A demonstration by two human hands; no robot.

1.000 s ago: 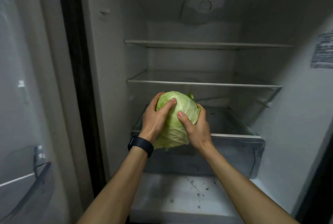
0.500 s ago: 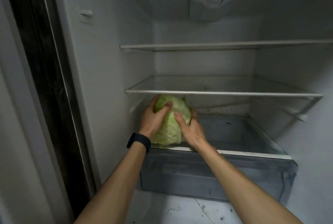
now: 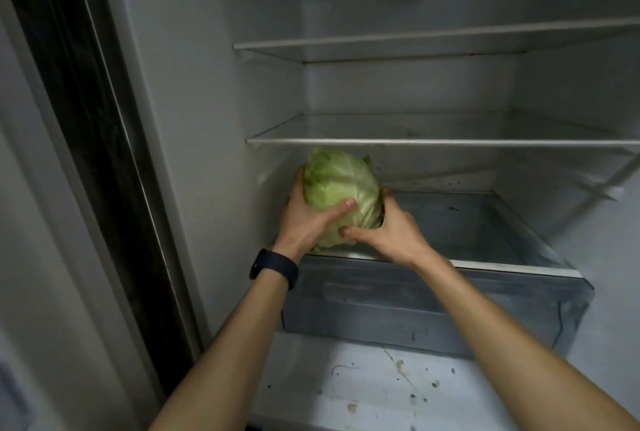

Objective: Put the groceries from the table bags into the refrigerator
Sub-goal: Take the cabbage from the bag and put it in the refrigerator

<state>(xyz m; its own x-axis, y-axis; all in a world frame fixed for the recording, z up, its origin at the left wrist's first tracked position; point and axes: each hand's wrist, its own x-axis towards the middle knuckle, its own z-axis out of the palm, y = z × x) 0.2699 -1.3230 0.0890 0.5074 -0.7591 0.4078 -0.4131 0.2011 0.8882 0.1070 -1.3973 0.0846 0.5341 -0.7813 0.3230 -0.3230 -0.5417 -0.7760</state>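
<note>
Round pale-green cabbage head point(image 3: 341, 195) is inside the white fridge point(image 3: 207, 119), over the left-front corner of the clear plastic drawer point(image 3: 415, 306), just under the lower glass shelf point(image 3: 433, 142). L hand point(image 3: 306, 219), w/ black wristband point(image 3: 273, 268), grips its left side; R hand point(image 3: 391, 229) grips its front-right.

Dim grey light fills the refrigerator point(image 3: 214, 125), brighter on its speckled floor point(image 3: 346, 392), everything slightly soft, the left edge bowing outward.
</note>
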